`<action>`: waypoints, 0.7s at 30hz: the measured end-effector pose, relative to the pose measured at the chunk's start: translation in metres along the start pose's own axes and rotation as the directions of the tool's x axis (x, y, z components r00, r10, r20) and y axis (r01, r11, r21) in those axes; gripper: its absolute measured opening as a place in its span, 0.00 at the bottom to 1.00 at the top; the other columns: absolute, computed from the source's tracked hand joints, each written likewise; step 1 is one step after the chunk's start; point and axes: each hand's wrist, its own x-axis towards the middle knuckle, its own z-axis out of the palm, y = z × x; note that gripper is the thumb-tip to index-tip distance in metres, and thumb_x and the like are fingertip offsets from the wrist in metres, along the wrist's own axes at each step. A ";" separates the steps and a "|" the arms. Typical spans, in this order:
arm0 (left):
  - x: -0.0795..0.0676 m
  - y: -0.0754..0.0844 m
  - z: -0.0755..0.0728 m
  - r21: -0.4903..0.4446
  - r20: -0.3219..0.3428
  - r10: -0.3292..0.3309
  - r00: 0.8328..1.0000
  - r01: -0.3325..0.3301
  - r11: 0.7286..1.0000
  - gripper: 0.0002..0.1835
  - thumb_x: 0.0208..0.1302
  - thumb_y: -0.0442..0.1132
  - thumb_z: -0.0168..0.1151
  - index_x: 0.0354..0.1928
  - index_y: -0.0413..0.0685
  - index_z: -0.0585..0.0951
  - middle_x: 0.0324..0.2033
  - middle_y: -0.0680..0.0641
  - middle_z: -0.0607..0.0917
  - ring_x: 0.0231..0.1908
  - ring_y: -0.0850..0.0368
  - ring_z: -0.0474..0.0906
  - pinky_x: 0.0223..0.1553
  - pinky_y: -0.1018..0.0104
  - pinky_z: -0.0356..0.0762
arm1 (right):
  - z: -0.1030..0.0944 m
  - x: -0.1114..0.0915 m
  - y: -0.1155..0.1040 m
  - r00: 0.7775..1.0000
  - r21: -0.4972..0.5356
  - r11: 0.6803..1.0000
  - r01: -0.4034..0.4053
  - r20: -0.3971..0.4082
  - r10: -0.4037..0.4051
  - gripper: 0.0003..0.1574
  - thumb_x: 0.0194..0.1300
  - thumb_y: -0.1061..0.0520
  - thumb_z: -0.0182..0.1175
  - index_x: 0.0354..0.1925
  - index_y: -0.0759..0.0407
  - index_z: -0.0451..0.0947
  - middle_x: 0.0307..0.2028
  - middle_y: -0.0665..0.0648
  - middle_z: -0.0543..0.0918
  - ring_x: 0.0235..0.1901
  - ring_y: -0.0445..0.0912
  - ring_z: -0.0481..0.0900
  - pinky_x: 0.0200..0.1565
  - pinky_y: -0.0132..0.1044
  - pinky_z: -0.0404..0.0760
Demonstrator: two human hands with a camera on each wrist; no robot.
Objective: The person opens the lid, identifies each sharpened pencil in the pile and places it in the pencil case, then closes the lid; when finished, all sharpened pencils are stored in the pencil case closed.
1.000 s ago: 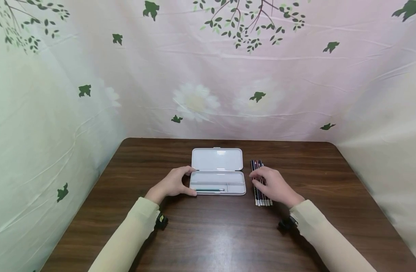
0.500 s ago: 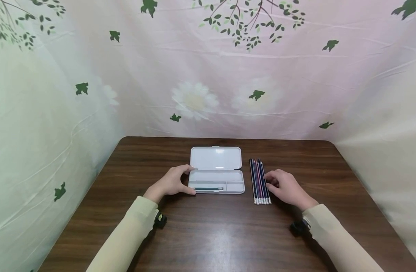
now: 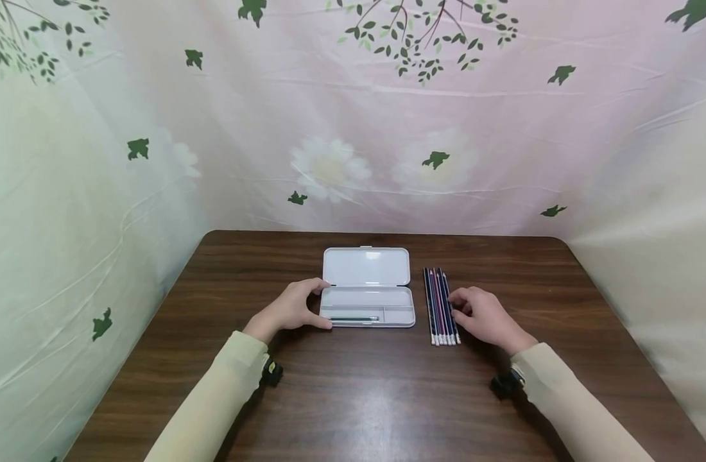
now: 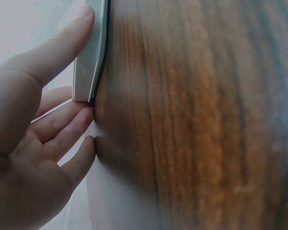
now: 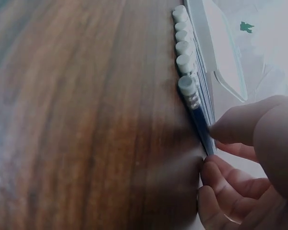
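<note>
An opened white pencil case (image 3: 367, 297) lies on the table, lid folded back, with one dark green pencil (image 3: 354, 319) in its front compartment. My left hand (image 3: 294, 308) grips the case's left end, thumb at the front corner and fingers by the hinge. In the left wrist view the thumb (image 4: 62, 50) lies along the case's side (image 4: 89, 62). Right of the case, several dark pencils (image 3: 438, 308) lie side by side, white erasers toward me. My right hand (image 3: 487, 316) pinches the rightmost one, a blue pencil (image 5: 200, 122), between thumb and fingers at the row's right edge.
The brown wooden table (image 3: 364, 391) reaches back to a pale cloth backdrop (image 3: 376, 128) printed with leaves, birds and flowers. The cloth also hangs along both sides. A black wrist device (image 3: 272, 372) sits at the left cuff, another (image 3: 506, 384) at the right.
My right hand has moved off the top of the pencils to their right side and now pinches the outermost one. The left hand stays at the pencil case.
</note>
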 end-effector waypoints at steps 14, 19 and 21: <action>-0.001 0.000 0.001 0.005 0.000 0.003 1.000 -0.003 1.000 0.49 0.47 0.55 0.87 0.70 0.47 0.76 0.59 0.46 0.82 0.61 0.51 0.76 0.68 0.49 0.72 | -0.002 0.000 0.002 0.999 -0.024 0.999 -0.026 0.027 0.026 0.12 0.62 0.64 0.70 0.45 0.63 0.85 0.38 0.59 0.84 0.32 0.44 0.81 0.37 0.44 0.83; -0.001 0.001 0.000 -0.005 -0.004 0.010 1.000 -0.010 1.000 0.49 0.47 0.55 0.87 0.70 0.46 0.76 0.59 0.45 0.82 0.61 0.50 0.76 0.68 0.49 0.72 | -0.006 0.000 0.002 0.994 -0.037 0.995 -0.096 0.041 0.097 0.12 0.61 0.67 0.69 0.45 0.64 0.85 0.38 0.60 0.84 0.33 0.47 0.82 0.37 0.46 0.84; -0.001 0.001 0.000 -0.003 -0.005 0.008 1.000 -0.008 1.000 0.48 0.47 0.55 0.87 0.70 0.46 0.76 0.59 0.46 0.82 0.61 0.50 0.76 0.69 0.49 0.72 | -0.008 0.000 0.002 0.990 -0.037 0.991 -0.129 0.050 0.130 0.12 0.62 0.67 0.69 0.46 0.64 0.85 0.40 0.62 0.85 0.35 0.49 0.83 0.38 0.48 0.85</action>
